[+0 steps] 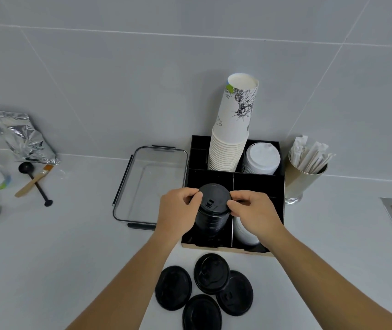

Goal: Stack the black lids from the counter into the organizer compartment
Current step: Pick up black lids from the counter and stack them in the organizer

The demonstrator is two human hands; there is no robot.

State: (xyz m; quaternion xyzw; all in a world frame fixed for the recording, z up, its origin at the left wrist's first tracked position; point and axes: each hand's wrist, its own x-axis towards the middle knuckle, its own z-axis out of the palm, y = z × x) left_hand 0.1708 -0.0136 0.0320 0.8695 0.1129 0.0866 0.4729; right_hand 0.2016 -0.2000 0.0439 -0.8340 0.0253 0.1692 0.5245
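Note:
A black organizer stands against the wall. In its front left compartment rises a stack of black lids. My left hand and my right hand pinch the top black lid from either side, on top of that stack. Several loose black lids lie on the white counter in front of the organizer, some overlapping.
White lids and a tall stack of paper cups fill the back compartments; more white lids sit front right. A clear container stands left of the organizer, a metal cup of wrapped straws right. Foil bag, scoop and brush lie far left.

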